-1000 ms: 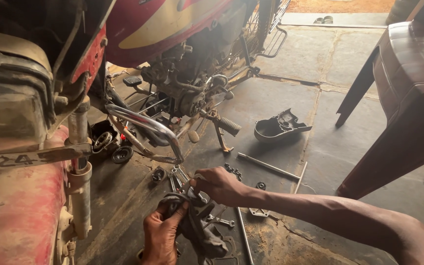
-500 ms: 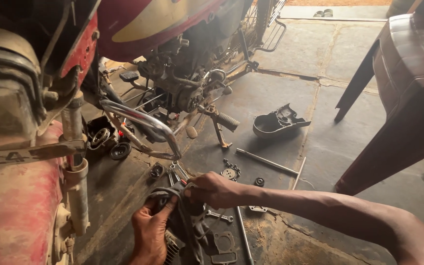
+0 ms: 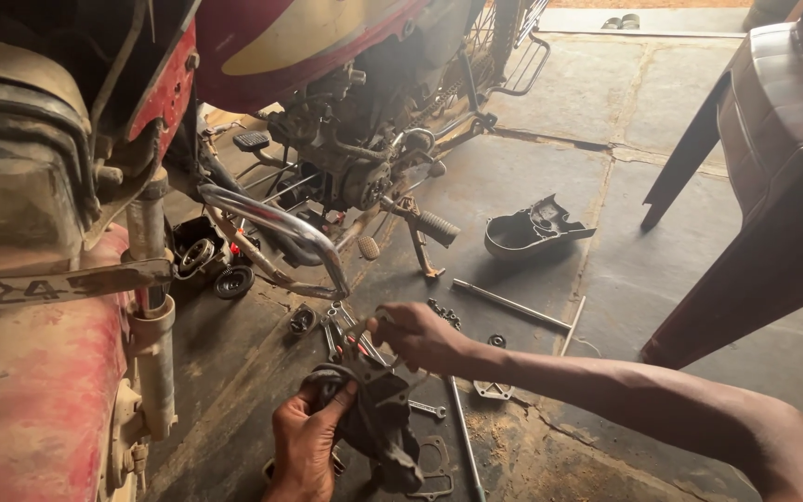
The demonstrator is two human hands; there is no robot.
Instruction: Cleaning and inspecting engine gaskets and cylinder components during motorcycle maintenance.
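Note:
My left hand [image 3: 307, 444] grips a dark, greasy metal engine part [image 3: 378, 409] low in the view, holding it by its left edge. My right hand [image 3: 417, 336] reaches in from the right with its fingers closed on the top of the same part. Both hands hover over the oily floor just in front of a red motorcycle [image 3: 262, 37]. Spanners [image 3: 335, 336] and small bolts lie on the floor under and beside the hands.
The motorcycle's chrome guard bar [image 3: 276, 228], kick lever [image 3: 429, 225] and engine stand behind the hands. A black plastic cover [image 3: 530, 228], a long metal rod [image 3: 506, 302], a gasket [image 3: 431, 460] and washers lie on the concrete. A dark red chair [image 3: 773, 177] stands at right.
The view has shifted a little closer. My hands have turned the engine part, and my right hand has moved from its right side up to its top.

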